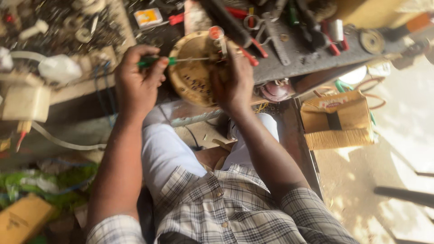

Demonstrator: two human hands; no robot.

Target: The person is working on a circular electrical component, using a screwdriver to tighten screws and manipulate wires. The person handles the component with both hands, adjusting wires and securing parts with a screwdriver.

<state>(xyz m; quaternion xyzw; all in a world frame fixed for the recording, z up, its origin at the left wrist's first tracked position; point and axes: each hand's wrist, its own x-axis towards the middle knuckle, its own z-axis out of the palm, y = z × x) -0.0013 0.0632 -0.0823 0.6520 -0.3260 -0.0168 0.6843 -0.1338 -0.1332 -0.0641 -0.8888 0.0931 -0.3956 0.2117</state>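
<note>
The left hand (137,79) was clenched around the green handle of a screwdriver (174,60), whose thin shaft ran level toward the right, across the top of a round tan disc (192,72). The right hand (233,80) gripped the right edge of that disc, fingers curled over it, holding it tilted up on the edge of the bench (289,63); the tip of the shaft met the disc just beside those fingers, near a small red-capped part (216,32). Dark specks dotted the lower face of the disc. Below the hands, the person sat with knees in white trousers (165,151) and wore a grey checked shirt (226,208). On the grey bench behind the disc lay red-handled pliers (246,45), scissors (254,21) and other tools too jumbled to tell apart. A small orange and white box (148,17) lay near the top, left of the disc. To the left, a heap of small metal parts (58,27) covered a board, with a white lump (58,68) and a cream box (26,101) nearer the edge, and a pale hose (63,142) curved under them. A woven tan basket (339,119) stood on the sunlit floor to the right, well apart from the hands. A yellow carton (22,217) and green scraps (54,180) lay at lower left.
</note>
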